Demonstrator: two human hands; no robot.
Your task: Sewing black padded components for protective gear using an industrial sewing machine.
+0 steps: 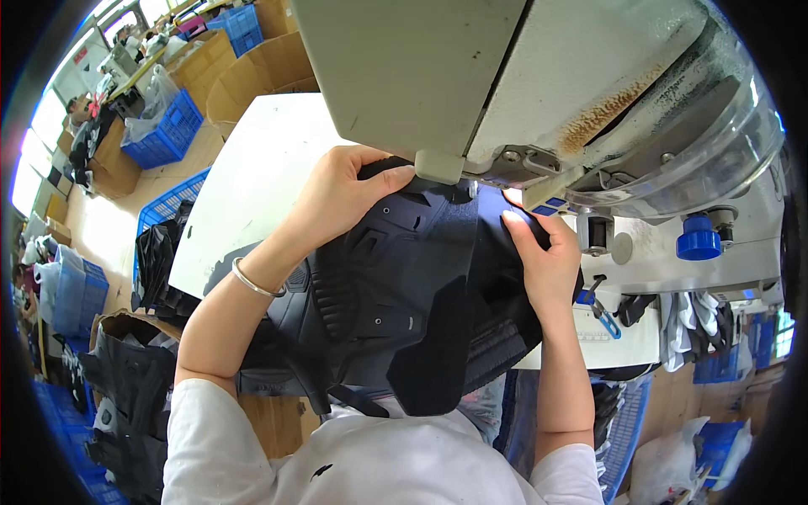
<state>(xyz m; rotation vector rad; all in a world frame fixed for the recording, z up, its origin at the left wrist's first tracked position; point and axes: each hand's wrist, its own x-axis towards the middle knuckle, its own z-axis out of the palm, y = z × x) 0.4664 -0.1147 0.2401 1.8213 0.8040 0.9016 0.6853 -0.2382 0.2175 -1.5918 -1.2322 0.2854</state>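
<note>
A dark navy padded fabric piece with straps and small rivets lies across the white sewing table and hangs toward my lap. My left hand presses down on its far left edge, just under the head of a pale grey sewing machine. My right hand grips the piece's right edge beside the needle area, thumb on top. A thin silver bangle circles my left wrist. The needle itself is hidden by the machine head.
Blue plastic crates and cardboard boxes stand at the left and back. A box of dark pieces sits low left. Small blue-handled scissors lie at the right. Other people work far left.
</note>
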